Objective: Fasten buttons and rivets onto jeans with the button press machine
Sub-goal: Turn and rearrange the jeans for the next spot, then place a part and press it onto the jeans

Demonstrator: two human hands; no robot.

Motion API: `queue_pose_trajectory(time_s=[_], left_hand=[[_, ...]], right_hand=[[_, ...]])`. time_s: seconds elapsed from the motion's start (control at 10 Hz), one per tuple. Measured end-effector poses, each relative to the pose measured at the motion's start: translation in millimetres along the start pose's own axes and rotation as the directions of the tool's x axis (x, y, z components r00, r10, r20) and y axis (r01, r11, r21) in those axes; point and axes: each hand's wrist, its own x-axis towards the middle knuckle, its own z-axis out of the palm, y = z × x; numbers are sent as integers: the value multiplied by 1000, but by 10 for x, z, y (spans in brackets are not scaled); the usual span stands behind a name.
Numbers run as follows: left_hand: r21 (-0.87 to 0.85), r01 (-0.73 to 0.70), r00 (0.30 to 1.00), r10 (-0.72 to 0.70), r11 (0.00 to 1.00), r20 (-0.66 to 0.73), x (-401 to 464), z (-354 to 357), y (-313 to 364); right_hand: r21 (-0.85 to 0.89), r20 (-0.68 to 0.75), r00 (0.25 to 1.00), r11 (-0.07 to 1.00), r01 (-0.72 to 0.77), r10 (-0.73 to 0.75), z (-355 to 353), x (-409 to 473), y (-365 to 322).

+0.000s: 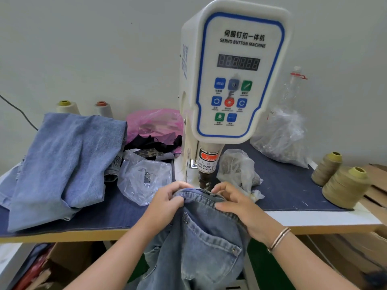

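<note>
Both hands' fingers [178, 190] pinching jeans [201, 237] waistband, press [206, 181] tip hidden behind

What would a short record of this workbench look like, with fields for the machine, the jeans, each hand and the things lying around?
machine: white button press, display unlit
jeans: waistband held under the press head, back pocket facing up
left hand: grips the waistband
right hand: pinches the waistband
left of machine: folded denim, clear bag, pink bag
right of machine: thread cones, plastic bottle
</note>
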Motion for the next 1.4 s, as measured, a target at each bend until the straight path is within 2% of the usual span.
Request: queue_pose_trajectory(time_s=[0.1, 0.2, 0.3, 0.4, 0.5, 0.6, 0.7, 0.8, 0.9, 1.0, 1.1, 1.2, 1.3, 1.4], left_hand=[[-107, -2, 999, -2, 994, -34, -27, -16, -2], [-33, 3, 1000, -4, 999, -19, -55, -86, -16], [13, 16, 981, -13, 1000, -191, -51, -158, -80], [148, 11, 956, 33, 989, -292, -50, -203, -174], [306, 47, 974, 25, 951, -227, -40, -194, -232], [433, 46, 990, 16, 900, -139, -35, -183, -233], [461, 43, 991, 19, 886, -129, -40, -180, -234], [471, 50, 991, 16, 881, -135, -35, -177, -228], [475, 64, 991, 1, 878, -136, -34, -173, -225], [483, 75, 990, -9, 872, -138, -34, -173, -226], [482, 87, 990, -20, 872, -143, -35, -174, -217], [483, 92, 989, -25, 871, -143, -38, -171, -208], [481, 96, 989, -28, 871, -145, -33, -169, -204], [486, 99, 989, -32, 869, -144, -26, -173, -213]], right_hand=[[-15, 27, 997, 997, 75, -74, 27, -46, -106], [-218, 223, 974, 972, 84, -35, 88, -101, -146], [-391, -86, 991, 919, 56, -97, -75, 60, -120], [-460, -586, 789, 877, -136, -185, -429, 325, -153], [-737, -540, 835, 538, -410, -103, -652, 576, -155], [-746, -560, 813, 332, -578, 158, -647, 872, -208], [-652, -651, 695, 242, -718, 307, -603, 1123, -332], [-861, -500, 866, 127, -493, -22, -526, 1118, -225], [-926, -375, 891, 136, -351, -257, -535, 995, -82], [-915, -402, 889, 126, -383, -218, -557, 1027, -51], [-856, -513, 857, 36, -515, 57, -535, 1195, -159], [-757, -602, 724, 47, -652, 337, -435, 1299, -348], [-776, -598, 729, -14, -631, 332, -415, 1360, -388], [-732, -626, 683, 18, -681, 376, -480, 1338, -274]])
